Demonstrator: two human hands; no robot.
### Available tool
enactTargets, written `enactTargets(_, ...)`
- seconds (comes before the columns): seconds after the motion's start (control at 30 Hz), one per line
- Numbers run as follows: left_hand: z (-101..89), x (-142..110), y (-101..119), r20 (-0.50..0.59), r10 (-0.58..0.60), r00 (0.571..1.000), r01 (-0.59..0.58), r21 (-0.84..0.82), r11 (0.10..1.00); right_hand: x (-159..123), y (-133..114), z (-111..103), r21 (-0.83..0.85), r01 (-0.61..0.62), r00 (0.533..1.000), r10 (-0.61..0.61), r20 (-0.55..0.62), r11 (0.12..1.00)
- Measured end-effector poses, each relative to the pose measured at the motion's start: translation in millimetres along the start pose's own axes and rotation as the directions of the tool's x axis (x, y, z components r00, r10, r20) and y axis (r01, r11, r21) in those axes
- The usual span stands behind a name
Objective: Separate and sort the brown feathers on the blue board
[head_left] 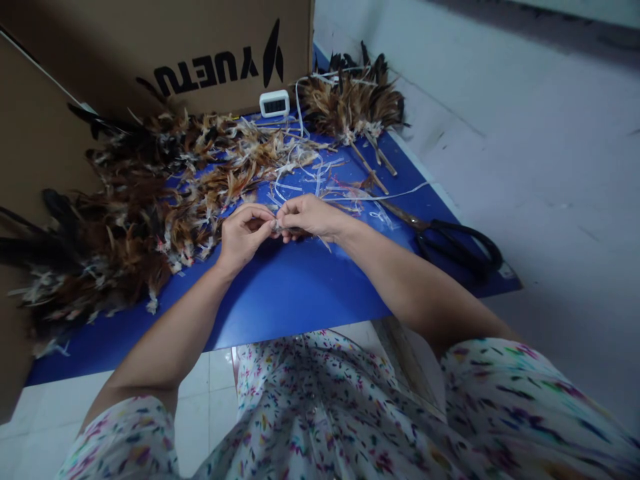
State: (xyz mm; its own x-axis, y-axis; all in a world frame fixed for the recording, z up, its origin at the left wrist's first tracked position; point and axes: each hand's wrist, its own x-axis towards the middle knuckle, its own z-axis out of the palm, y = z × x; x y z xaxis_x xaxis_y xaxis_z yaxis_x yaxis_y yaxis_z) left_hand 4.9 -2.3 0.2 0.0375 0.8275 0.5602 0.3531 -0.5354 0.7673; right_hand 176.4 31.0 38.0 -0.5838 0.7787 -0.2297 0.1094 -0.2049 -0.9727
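Above the blue tabletop [280, 293], my left hand [245, 233] and my right hand [310, 219] meet fingertip to fingertip. Both are closed in a pinch on a small feather bunch [275, 227], mostly hidden by the fingers. A thin pale tip pokes out below my right hand. Just left of my left hand lie many brown, black and white feather bunches [200, 220], their pale ends tied. White plastic strips [319, 175] and scraps are strewn behind my right hand.
Black-handled scissors [450, 240] rest at the right edge. Feather bundles on sticks [350, 100] lie at the back right, near a white digital timer [275, 104]. Cardboard boxes [210, 40] stand behind and left; a pale wall [525, 133] borders the right.
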Motion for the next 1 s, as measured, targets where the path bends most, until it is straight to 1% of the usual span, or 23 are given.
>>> enactTargets(0.17,-1.0,-0.2,-1.7,0.031,-0.035,0.999,0.036,-0.021,0.999,3.9,4.7,3.6,-0.063,0.062,0.998,-0.063,-0.011,0.996)
enactTargets(0.3,-0.4,-0.2,-2.4,0.011,-0.039,0.999,0.039,-0.035,0.999,4.9,6.2,5.3,-0.047,0.076,0.997,-0.078,-0.024,0.996)
enactTargets(0.5,0.5,-0.1,-2.3,-0.012,-0.043,0.999,0.043,-0.023,0.999,5.6,5.9,5.7,-0.013,0.062,0.997,-0.063,-0.047,0.998)
enactTargets(0.8,-0.2,-0.2,-2.5,-0.018,-0.022,1.000,0.022,0.000,1.000,2.3,1.7,5.6,0.049,0.030,0.999,-0.028,-0.047,0.998)
enactTargets(1.0,0.0,0.1,-0.4,-0.029,-0.007,1.000,0.007,0.004,1.000,2.0,0.2,4.6,0.090,0.017,1.000,-0.015,-0.028,0.996)
